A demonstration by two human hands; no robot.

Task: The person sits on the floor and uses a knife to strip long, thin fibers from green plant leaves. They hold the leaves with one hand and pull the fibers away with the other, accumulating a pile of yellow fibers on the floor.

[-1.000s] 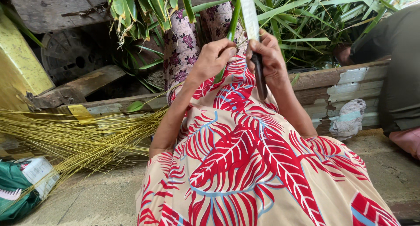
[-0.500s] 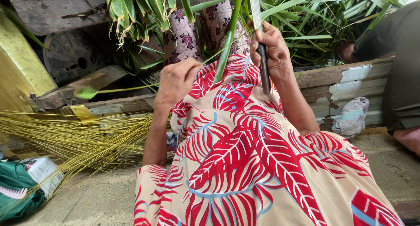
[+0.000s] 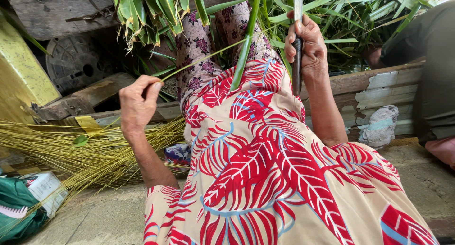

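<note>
— So, what is the left hand (image 3: 139,101) doing in the head view?

— It is pinching a thin pale leaf rib (image 3: 208,56) between thumb and fingers, out to the left of the lap. The rib is running up and to the right from the fingers, across the flowered trouser leg (image 3: 199,50).

— And the right hand (image 3: 307,41)?

— It is clenching the dark handle of a knife (image 3: 297,46), held upright above the knee, with the pale blade pointing up and passing out of the top edge. A long green leaf strip (image 3: 246,46) is hanging down just left of that hand, its tip lying on the red and cream leaf-print cloth (image 3: 265,169) that is covering the lap.

— What is lying around them?

— A bundle of yellowish stripped ribs (image 3: 71,150) is lying on the floor at the left, below the left hand. Green palm leaves (image 3: 360,22) are piling up beyond the knees. A weathered wooden plank (image 3: 379,88) is running across behind the right forearm, with a grey rag (image 3: 380,126) resting against it. Another person's dark sleeve (image 3: 433,74) is showing at the right edge.
</note>
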